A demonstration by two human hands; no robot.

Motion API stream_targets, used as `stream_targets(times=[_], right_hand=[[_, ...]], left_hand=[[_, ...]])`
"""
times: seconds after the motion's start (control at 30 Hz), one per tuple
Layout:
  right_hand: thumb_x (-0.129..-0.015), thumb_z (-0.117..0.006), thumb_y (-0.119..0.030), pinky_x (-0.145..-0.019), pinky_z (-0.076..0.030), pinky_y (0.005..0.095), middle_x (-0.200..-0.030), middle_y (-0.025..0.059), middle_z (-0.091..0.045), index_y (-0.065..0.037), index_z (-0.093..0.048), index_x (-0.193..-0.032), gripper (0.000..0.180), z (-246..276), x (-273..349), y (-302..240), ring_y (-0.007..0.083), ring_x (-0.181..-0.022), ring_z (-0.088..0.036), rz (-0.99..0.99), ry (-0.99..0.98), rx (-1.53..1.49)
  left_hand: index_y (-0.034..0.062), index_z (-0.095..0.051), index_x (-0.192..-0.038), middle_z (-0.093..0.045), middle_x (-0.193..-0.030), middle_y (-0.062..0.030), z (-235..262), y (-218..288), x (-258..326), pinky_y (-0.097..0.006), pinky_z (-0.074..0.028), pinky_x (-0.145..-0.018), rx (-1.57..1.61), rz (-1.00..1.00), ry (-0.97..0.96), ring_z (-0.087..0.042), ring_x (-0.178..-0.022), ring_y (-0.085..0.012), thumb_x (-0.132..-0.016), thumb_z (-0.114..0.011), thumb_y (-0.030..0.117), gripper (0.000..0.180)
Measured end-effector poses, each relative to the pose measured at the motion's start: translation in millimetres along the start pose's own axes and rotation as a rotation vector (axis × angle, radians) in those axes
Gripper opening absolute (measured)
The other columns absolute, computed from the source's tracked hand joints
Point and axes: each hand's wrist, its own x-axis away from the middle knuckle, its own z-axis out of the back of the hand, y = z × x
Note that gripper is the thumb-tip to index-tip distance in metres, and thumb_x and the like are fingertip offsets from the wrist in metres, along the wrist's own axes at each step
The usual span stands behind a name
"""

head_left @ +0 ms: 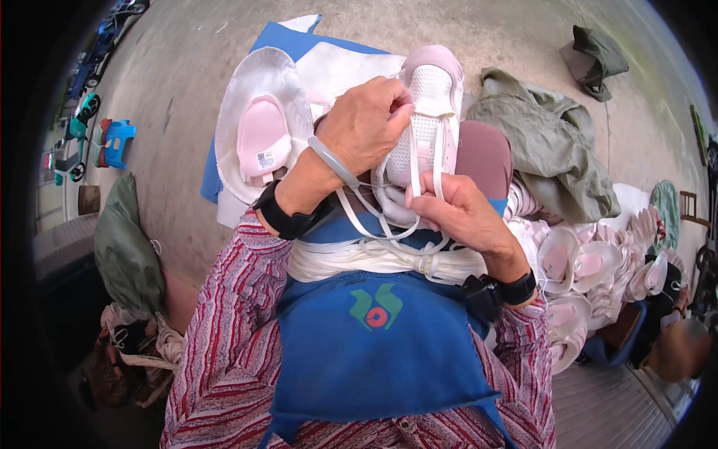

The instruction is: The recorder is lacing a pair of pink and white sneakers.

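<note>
A pale pink and white sneaker upper [430, 146] lies over my knee, its toe pointing away from me. My left hand [370, 123] bends over its left side, thumb and forefinger pinched on a white shoelace [412, 150] beside the perforated tongue. At the heel end, my right hand [467, 209] is closed in a pinch on the lace, whose loops hang between the hands and over my lap. The exact grip of the left fingertips is partly hidden. A thick bundle of white laces [374, 260] lies across my blue apron [374, 352].
Left of the sneaker is another upper with a pink insole [263, 138], on white and blue sheets [284, 37]. Grey-green cloth [531, 127] lies to the right, above a heap of shoe uppers [591, 262]. A green sack [127, 247] and blue stool [118, 142] stand left.
</note>
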Motion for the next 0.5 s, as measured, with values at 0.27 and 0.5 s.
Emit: stream_targets(times=[0.27,0.5], right_hand=[[-0.089,-0.057,-0.021,-0.052,-0.035,0.0238,-0.061,-0.004,-0.049,-0.002,-0.06,-0.082,0.021,-0.9,-8.8,0.1,0.0056,-0.057,-0.042,0.054,0.059,0.107],[-0.09,-0.059,-0.019,-0.05,-0.034,0.0217,-0.062,-0.0049,-0.05,-0.003,-0.063,-0.084,0.017,-0.3,-8.3,0.1,0.0034,-0.056,-0.043,0.021,0.059,-0.015]], left_hand=[[0.0011,-0.054,-0.097,-0.053,-0.079,-0.002,18.6,-22.4,-9.6,-0.02,-0.043,-0.046,0.939,0.586,-0.414,-0.049,-0.06,-0.0051,-0.095,-0.052,0.018,0.017],[-0.0006,-0.053,-0.107,-0.052,-0.078,0.0005,17.1,-13.5,2.7,-0.017,-0.038,-0.039,0.785,0.608,-0.272,-0.044,-0.052,-0.0016,-0.094,-0.053,0.016,0.021]])
